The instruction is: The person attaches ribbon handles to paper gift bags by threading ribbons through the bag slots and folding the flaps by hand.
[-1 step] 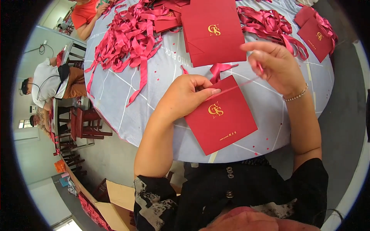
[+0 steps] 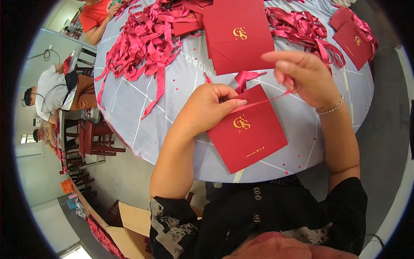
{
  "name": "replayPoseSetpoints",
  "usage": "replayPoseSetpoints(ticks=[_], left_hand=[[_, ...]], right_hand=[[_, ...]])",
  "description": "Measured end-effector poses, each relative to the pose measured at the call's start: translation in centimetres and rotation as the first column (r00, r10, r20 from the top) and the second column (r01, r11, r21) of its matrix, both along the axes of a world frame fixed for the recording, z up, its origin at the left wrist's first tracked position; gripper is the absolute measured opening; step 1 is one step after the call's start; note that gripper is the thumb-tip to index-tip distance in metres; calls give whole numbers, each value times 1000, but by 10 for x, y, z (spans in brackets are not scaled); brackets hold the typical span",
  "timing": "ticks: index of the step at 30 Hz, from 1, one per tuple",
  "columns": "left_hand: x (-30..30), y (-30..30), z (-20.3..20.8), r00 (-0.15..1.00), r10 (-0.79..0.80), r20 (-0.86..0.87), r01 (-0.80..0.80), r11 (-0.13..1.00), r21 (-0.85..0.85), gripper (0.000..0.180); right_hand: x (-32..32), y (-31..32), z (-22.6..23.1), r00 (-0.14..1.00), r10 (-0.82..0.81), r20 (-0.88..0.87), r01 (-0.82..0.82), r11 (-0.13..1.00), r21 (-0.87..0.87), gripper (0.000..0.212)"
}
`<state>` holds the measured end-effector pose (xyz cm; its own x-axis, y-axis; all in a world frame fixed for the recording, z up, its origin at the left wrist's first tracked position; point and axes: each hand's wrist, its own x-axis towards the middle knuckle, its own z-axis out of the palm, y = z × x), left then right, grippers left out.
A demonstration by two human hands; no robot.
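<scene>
Head view shows a person's left hand (image 2: pixel 211 105) holding a red card (image 2: pixel 258 138) on the round surface (image 2: pixel 302 129) in front of them. From where I stand, the card is flat, smooth and deep red, and it looks about as wide as it is tall. Shiny gold letters sit near its middle, and a tiny gold line of print runs lower down.

The card is turned a bit, so its top leans to the person's left. Its bottom edge faces the person, and the left end of that edge is the closer one. One corner hides under the hand, so I can't tell which way is longer.

The left fingers pinch the card, with the thumb pressed on top. A thin pink ribbon (image 2: pixel 258 103) goes from that thumb across the card, up to the right hand (image 2: pixel 308 80). There the pointing finger sticks out to the left, and the other fingers curl around the ribbon's end.

Past the card lies a pile of red cards (image 2: pixel 239 54), with a big heap of pink ribbons (image 2: pixel 142 47) to its left.
</scene>
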<state>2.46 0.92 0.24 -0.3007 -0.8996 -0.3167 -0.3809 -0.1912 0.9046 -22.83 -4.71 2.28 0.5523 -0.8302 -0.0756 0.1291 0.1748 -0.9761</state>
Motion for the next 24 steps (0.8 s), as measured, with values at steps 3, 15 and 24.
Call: replayPoseSetpoints(ticks=[3, 15, 24], left_hand=[[-2, 2, 3, 999, 9, 48, -4, 995, -102, 16], [-3, 5, 2, 998, 33, 47, -20, 971, -239, 14], [-4, 5, -3, 997, 48, 52, -31, 961, -276, 15]], right_hand=[[13, 13, -4, 907, 138, -397, -242, 944, -226, 32], [29, 30, -19, 890, -172, -422, -166, 740, -652, 6], [36, 31, -29, 887, -203, -414, -139, 739, -660, 8]])
